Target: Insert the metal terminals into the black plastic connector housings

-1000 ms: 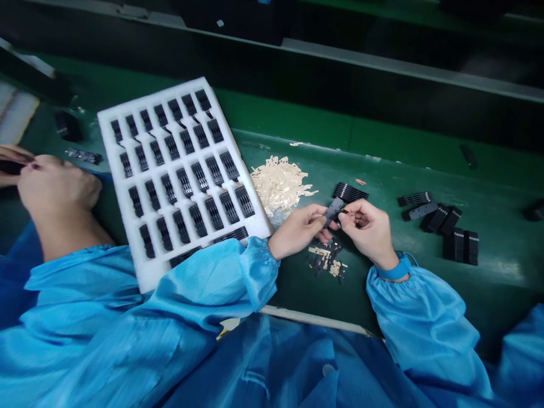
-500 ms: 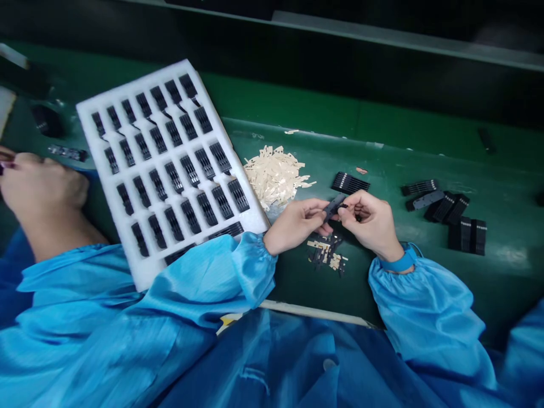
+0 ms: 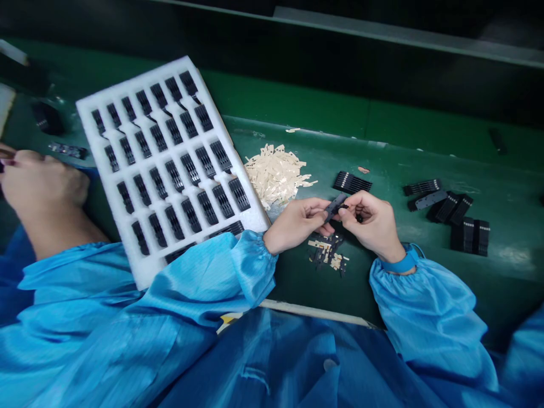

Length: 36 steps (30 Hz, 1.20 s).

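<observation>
On the green bench: white foam tray (image 3: 147, 272) lies skewed to my left, my left sleeve (image 3: 250, 266) covering its near edge.
Tray contents: four full rows of seven black ribbed parts (image 3: 190, 169), so 28, one per slot; a fifth row sits mostly under the sleeve, two parts showing.
Grip: narrow pinch; fingertips of my left hand (image 3: 297, 224) and right hand (image 3: 369, 221) both hold a flat black part (image 3: 335, 207).
Held part: in the air between my hands, above the scrap.
Under my hands: small heap of beige and black scraps (image 3: 327, 252), uncountable.
Beside the tray: beige strip pile (image 3: 276, 175), too many to count, touching the tray's right edge.
Right side: one ribbed black stack (image 3: 352, 182) just past my fingers; roughly six black pieces (image 3: 450, 218) well apart.
Far left: co-worker's hand (image 3: 42, 184) beside the tray, blue sleeve.
Near edge: pale bench strip (image 3: 314, 313) below my wrists.
</observation>
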Motion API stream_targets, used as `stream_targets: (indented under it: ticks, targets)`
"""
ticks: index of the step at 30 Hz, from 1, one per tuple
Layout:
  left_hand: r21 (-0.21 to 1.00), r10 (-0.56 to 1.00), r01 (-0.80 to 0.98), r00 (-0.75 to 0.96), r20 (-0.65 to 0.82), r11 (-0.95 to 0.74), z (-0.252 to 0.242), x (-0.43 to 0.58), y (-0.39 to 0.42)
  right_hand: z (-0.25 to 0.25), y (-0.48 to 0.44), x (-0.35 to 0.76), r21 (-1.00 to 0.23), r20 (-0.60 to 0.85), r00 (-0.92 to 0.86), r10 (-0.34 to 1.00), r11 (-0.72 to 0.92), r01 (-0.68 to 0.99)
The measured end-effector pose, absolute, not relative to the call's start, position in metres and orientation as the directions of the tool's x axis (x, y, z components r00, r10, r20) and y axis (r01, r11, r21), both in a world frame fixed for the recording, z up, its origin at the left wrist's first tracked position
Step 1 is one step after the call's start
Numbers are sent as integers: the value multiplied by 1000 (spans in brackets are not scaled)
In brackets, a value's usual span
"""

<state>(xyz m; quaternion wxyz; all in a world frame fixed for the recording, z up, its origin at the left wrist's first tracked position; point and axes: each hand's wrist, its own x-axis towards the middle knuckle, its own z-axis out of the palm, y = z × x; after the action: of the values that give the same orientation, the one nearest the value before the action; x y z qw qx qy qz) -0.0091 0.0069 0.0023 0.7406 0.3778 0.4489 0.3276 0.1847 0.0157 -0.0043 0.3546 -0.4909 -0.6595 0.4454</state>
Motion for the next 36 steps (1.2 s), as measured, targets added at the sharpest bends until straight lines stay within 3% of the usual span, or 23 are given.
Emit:
stream_targets:
  ticks: [36]
  targets:
    - [917, 875, -107, 359, -324, 383, -5, -6, 2, -3, 16, 180, -890, 49, -203, 978, 135, 436]
